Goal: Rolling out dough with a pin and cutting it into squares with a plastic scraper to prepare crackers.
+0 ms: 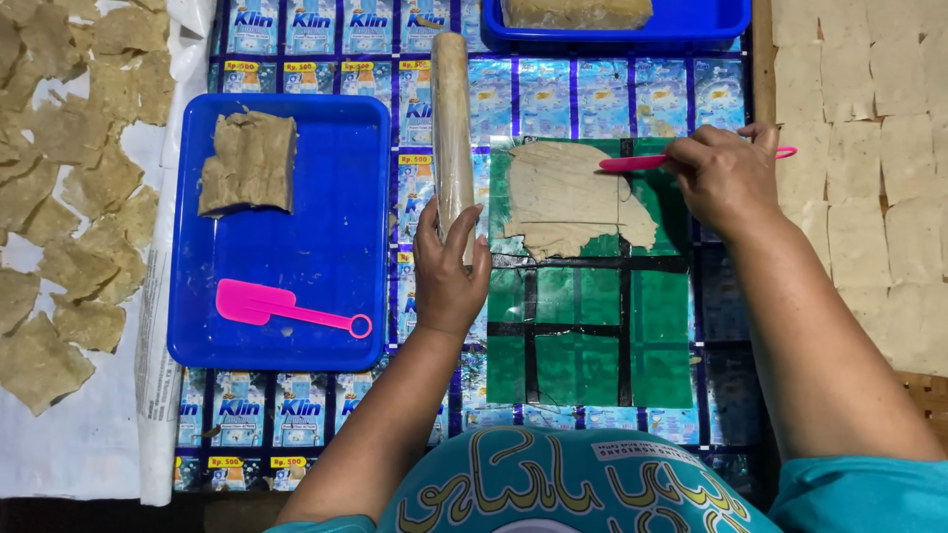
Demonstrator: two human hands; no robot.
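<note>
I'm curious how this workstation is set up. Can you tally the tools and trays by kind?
Blue trays: 2, one at the left and one at the top edge
Pink spatulas: 2, one lying in the left tray, one in the right hand
Rolling pins: 1, under the left hand
Total: 5

Blue tray (326,296), pink spatula (286,308), dough block (249,163)
</note>
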